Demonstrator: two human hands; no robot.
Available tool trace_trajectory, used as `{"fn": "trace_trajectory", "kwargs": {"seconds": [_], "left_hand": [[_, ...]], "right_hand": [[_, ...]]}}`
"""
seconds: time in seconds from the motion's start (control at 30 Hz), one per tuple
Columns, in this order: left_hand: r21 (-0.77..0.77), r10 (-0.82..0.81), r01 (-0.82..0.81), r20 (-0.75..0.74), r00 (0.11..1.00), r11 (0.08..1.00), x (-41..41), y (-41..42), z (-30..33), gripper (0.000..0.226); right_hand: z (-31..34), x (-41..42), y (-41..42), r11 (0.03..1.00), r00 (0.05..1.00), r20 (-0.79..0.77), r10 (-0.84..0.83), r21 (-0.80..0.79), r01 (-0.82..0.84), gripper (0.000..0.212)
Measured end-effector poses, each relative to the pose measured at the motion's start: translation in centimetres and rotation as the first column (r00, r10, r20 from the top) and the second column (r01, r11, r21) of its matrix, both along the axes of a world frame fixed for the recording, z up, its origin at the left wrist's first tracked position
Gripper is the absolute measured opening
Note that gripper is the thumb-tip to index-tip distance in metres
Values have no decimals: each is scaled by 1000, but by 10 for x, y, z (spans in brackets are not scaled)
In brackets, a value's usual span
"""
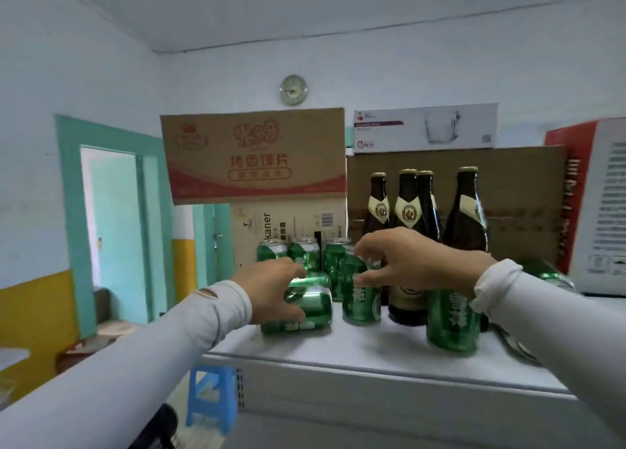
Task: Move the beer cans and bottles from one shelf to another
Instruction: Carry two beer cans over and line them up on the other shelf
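Note:
Several green beer cans and dark brown bottles (408,208) stand on a white top surface (355,354). My left hand (267,289) grips a green can lying on its side (306,309) at the left of the group. My right hand (406,262) reaches over an upright green can (359,296), its fingers curled round the can's top. Another upright green can (452,320) stands nearer, below my right wrist. More cans (305,250) stand behind, and one can (552,276) lies at the right, partly hidden by my right sleeve.
Cardboard boxes (254,157) are stacked behind the cans, with a white box (425,132) and a red-and-white box (596,205) to the right. A blue plastic stool (211,394) stands on the floor below the surface's edge. A teal doorway (111,225) is at the left.

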State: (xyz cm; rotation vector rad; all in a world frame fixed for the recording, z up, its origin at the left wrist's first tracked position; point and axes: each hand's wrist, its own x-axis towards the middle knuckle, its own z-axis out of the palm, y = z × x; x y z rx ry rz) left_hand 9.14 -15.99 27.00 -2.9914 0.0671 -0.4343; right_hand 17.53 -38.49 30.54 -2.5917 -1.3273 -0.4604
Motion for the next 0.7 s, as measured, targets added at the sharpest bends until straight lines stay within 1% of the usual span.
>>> {"fn": "trace_trajectory", "kwargs": {"seconds": [0.1,0.17,0.27,0.33,0.4,0.43,0.5,0.6,0.7], "left_hand": [[-5,-100,100,-50,994,995,14,2,-2,65],[48,-124,128,-77,989,991,24,-2,-10,63],[106,-151,155,-43,988,982,36,1,-18,67],[84,-182,183,-25,983,979,34,4,-17,65],[15,-225,225,0,974,974,26,5,-16,61],[-44,-244,245,27,969,969,21,5,-14,58],[-221,-257,272,94,962,937,13,9,-8,53],[-447,-235,287,169,957,847,2,20,3,63],[-584,-211,296,210,955,756,-11,30,6,56]], "right_hand": [[-5,-6,0,993,993,5,-114,20,114,50],[-9,-8,2,982,982,17,-186,-9,186,52],[-5,-5,7,968,967,35,-252,-16,252,47],[3,-3,14,962,960,53,-273,-11,274,45],[9,-2,22,961,958,78,-277,-3,278,43],[11,-1,26,960,956,96,-277,-6,279,37],[12,4,34,951,948,99,-302,-33,306,38],[11,13,40,933,935,68,-348,-71,352,47],[7,19,44,929,933,30,-359,-81,360,46]]}}
